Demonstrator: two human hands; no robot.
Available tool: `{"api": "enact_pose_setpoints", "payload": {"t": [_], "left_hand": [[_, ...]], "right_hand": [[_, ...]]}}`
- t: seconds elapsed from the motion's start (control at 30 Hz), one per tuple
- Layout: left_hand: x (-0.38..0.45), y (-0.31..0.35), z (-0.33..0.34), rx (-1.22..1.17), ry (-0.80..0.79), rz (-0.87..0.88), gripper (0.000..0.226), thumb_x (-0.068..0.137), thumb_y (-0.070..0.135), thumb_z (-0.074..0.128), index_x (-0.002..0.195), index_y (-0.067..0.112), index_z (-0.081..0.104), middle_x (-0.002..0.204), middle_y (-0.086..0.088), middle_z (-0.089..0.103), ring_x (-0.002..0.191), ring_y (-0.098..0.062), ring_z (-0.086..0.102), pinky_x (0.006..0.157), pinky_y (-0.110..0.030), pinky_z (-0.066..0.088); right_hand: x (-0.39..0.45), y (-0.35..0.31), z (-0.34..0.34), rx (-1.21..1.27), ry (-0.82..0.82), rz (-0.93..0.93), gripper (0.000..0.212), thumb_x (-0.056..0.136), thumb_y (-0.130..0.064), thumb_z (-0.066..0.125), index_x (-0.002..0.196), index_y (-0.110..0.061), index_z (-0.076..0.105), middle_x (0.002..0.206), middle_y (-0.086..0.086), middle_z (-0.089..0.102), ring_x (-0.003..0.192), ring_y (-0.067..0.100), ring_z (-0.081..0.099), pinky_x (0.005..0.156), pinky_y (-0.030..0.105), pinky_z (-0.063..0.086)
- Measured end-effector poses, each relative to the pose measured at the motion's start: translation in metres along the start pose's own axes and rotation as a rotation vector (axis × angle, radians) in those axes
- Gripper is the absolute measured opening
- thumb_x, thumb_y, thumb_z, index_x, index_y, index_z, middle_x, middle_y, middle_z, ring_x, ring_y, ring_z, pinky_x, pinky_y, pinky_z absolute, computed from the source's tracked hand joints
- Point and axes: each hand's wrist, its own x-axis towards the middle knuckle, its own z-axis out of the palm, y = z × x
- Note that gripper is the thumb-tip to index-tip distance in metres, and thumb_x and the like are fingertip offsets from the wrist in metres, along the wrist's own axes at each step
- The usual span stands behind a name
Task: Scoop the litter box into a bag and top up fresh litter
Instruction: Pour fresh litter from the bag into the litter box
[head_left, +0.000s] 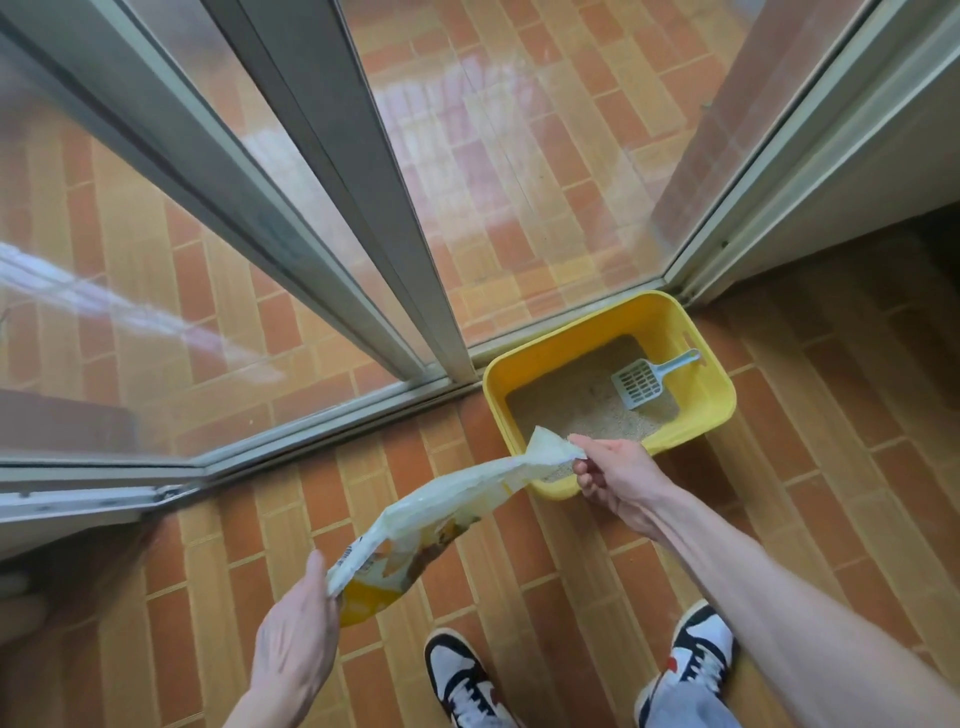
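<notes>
Sneakers (462, 675) low in view; our left hand (296, 644) grips the litter bag (415, 525) base, right hand (613, 478) pinches its mouth over the yellow litter box (717, 395) near rim. Top-up step; next tilt higher. Scoop (644, 382) lies inside on the litter (566, 402).

Bright daylight thru glass (493, 156), whitish glare streaks on panes. Soft shadows, dim at right corner. Wide-angle bends frame (332, 218) lines; slight blur overall.

The brick-patterned floor (519, 561) carries a yellow litter box (719, 400) at about one o'clock, tucked into the corner of the window frame, and two sneakered feet (460, 675) at six o'clock.
</notes>
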Motion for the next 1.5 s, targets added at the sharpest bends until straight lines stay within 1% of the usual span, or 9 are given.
{"api": "enact_pose_setpoints", "payload": {"t": [0.17,0.27,0.4,0.73,0.83,0.93,1.1,1.3,1.5], "left_hand": [[-0.005,-0.003,0.007,-0.002,-0.001,0.009,0.01,0.1,0.015,0.035,0.099,0.019,0.026,0.069,0.002,0.056,0.055,-0.016,0.056,0.049,-0.029,0.046],[-0.006,-0.001,0.008,0.002,-0.004,0.008,0.012,0.1,0.014,0.036,0.097,0.019,0.026,0.071,0.002,0.056,0.056,-0.013,0.057,0.047,-0.026,0.045],[-0.003,0.005,0.005,0.024,-0.018,0.024,0.013,0.101,0.016,0.038,0.099,0.019,0.026,0.084,0.0,0.061,0.058,-0.01,0.053,0.045,-0.019,0.036],[0.008,0.003,0.003,0.086,-0.023,0.089,0.017,0.105,0.023,0.045,0.107,0.02,0.028,0.105,-0.004,0.069,0.066,-0.01,0.057,0.042,-0.017,0.032],[0.01,0.0,0.001,0.094,-0.015,0.097,0.017,0.104,0.021,0.046,0.114,0.016,0.033,0.107,-0.005,0.069,0.066,-0.01,0.056,0.042,-0.017,0.032],[0.01,-0.004,0.001,0.099,-0.008,0.115,0.018,0.103,0.019,0.047,0.116,0.015,0.035,0.103,-0.004,0.069,0.065,-0.011,0.057,0.043,-0.017,0.032],[0.009,-0.004,-0.005,0.13,0.009,0.144,0.013,0.104,0.019,0.043,0.113,0.016,0.034,0.098,-0.001,0.066,0.065,-0.01,0.055,0.046,-0.018,0.033],[0.009,0.0,-0.014,0.132,0.021,0.114,0.012,0.104,0.02,0.043,0.109,0.018,0.033,0.094,0.0,0.065,0.062,-0.01,0.054,0.043,-0.018,0.031],[0.0,-0.004,-0.026,0.105,0.042,0.064,0.015,0.104,0.021,0.044,0.103,0.021,0.029,0.088,0.003,0.062,0.058,-0.009,0.054,0.045,-0.019,0.038]], "right_hand": [[0.0,-0.006,0.0,-0.064,-0.002,0.094,0.022,0.098,-0.012,0.058,0.106,0.007,0.067,0.075,0.013,0.072,0.061,0.018,0.067,0.054,0.025,0.055],[0.005,-0.008,0.001,-0.094,0.104,0.119,0.013,0.096,-0.007,0.063,0.099,0.006,0.064,0.093,0.02,0.074,0.072,0.023,0.075,0.073,0.035,0.064],[0.013,-0.006,-0.001,-0.284,0.189,0.126,0.008,0.093,-0.004,0.066,0.096,-0.003,0.059,0.092,0.015,0.07,0.068,0.019,0.07,0.085,0.042,0.062],[0.01,0.004,0.012,-0.553,0.361,0.04,0.025,0.084,-0.026,0.07,0.086,-0.001,0.073,0.068,0.009,0.075,0.051,0.014,0.063,0.051,0.025,0.054],[0.012,0.006,0.014,-0.615,0.352,0.032,0.029,0.079,-0.019,0.084,0.102,-0.006,0.072,0.091,0.007,0.07,0.073,0.014,0.062,0.056,0.025,0.044],[0.017,0.005,0.014,-0.6,0.335,0.169,0.061,0.076,-0.015,0.087,0.129,-0.005,0.058,0.113,0.014,0.066,0.093,0.025,0.067,0.068,0.031,0.049],[0.011,0.0,0.007,-0.381,0.216,0.494,0.006,0.096,-0.011,0.067,0.098,-0.005,0.069,0.067,0.001,0.057,0.05,0.004,0.042,0.038,0.015,0.031],[0.008,-0.001,0.022,-0.562,0.261,0.122,0.019,0.098,-0.012,0.046,0.105,-0.002,0.06,0.071,0.009,0.049,0.052,0.016,0.036,0.044,0.024,0.026],[-0.013,-0.012,0.023,-0.668,0.226,-0.205,0.033,0.102,-0.028,0.044,0.072,-0.015,0.048,0.067,0.001,0.045,0.062,0.017,0.038,0.059,0.034,0.026]]}}
